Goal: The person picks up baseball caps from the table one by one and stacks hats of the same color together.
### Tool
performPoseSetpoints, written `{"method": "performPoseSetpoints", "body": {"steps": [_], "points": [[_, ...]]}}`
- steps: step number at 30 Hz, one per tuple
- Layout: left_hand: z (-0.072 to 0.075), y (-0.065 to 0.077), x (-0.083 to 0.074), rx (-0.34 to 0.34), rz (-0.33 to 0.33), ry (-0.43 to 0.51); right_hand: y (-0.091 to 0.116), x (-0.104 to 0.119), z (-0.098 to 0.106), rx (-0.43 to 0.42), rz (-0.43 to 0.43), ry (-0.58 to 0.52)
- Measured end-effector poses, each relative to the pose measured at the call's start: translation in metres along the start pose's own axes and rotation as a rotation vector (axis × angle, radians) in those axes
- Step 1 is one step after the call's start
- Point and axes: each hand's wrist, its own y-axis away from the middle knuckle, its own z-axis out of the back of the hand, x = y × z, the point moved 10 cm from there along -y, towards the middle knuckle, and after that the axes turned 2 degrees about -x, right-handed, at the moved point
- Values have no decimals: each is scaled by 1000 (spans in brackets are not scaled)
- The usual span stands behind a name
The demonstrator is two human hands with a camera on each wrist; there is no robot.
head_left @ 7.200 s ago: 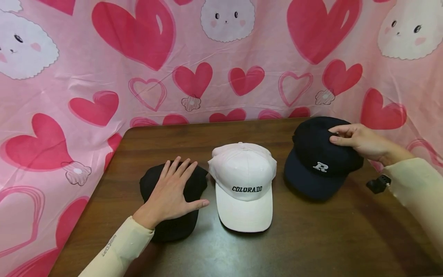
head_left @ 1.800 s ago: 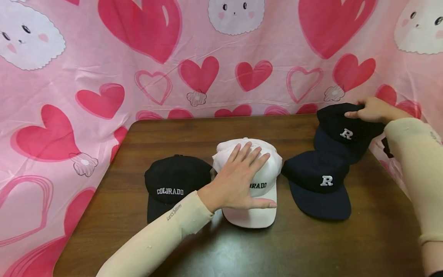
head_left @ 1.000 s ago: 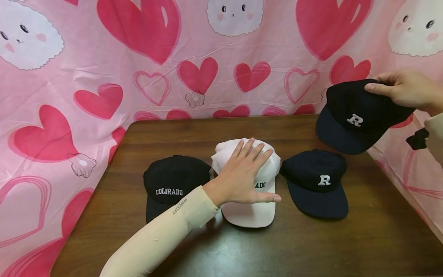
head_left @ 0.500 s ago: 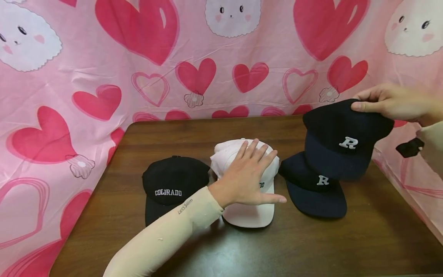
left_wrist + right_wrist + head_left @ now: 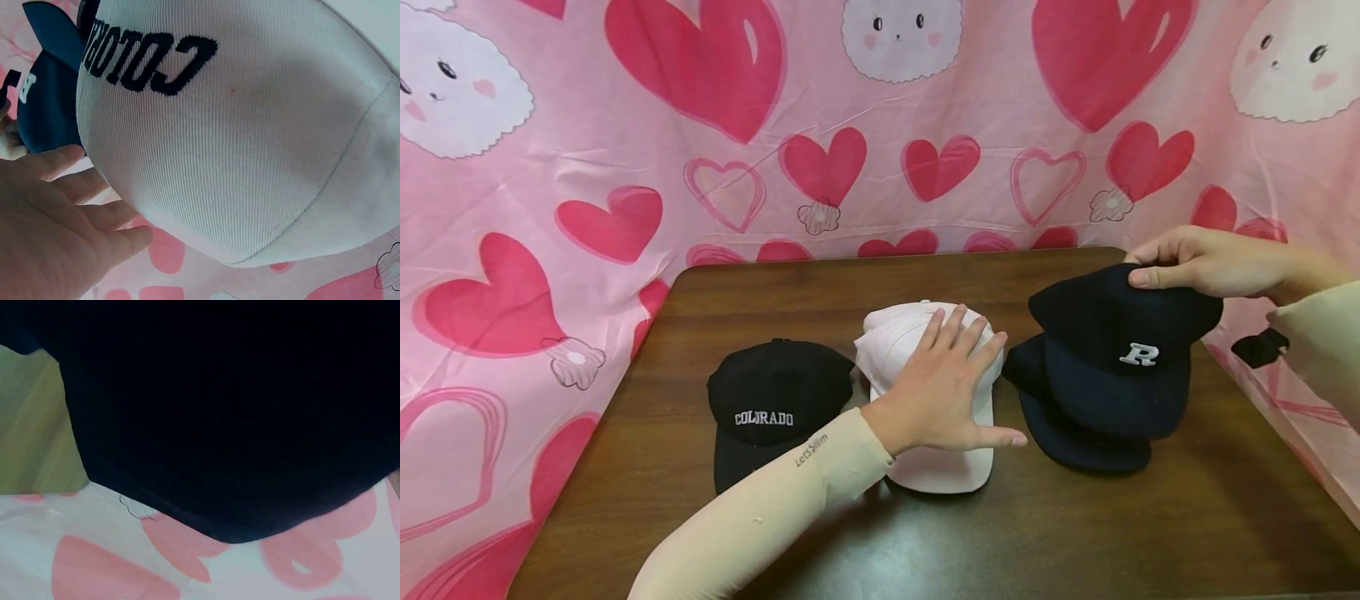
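Observation:
My left hand [image 5: 936, 387] lies with fingers spread over the white baseball cap [image 5: 887, 350], covering part of its lettering. In the left wrist view, straight fingers [image 5: 94, 215] reach along the side of the white crown [image 5: 250, 137]. My right hand [image 5: 1210, 262] pinches the back top of a dark navy cap [image 5: 1097, 333] with a white R on its front. That cap, which fills most of the right wrist view as a dark shape [image 5: 219, 425], tilts forward. It overlaps a second navy cap [image 5: 1052, 429] on the table, hiding most of that one's crown and its R.
At the left, a black cap [image 5: 778, 379] with white COLORADO lettering sits on the brown wooden table [image 5: 1037, 533]; my left sleeve [image 5: 775, 508] crosses its brim. Behind and beside the table hangs a pink heart-patterned cloth [image 5: 955, 225]. A small black device [image 5: 1260, 347] hangs at my right wrist.
The left hand moved from the black cap to the white one. The right hand set down one navy cap, brought a second from the back right, and lowered it leftward over the first.

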Motion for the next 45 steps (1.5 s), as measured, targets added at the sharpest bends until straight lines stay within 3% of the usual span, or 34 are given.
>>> {"method": "performPoseSetpoints", "body": {"steps": [10, 18, 29, 45], "points": [[2, 1, 3, 1, 13, 9, -3, -9, -34, 134, 56, -146], [2, 2, 2, -5, 9, 20, -9, -29, -51, 151, -44, -119], [1, 3, -1, -13, 7, 6, -19, -61, -50, -48, -103, 83], [-3, 8, -7, 7, -2, 5, -26, -93, -55, -291, -90, 386]]}}
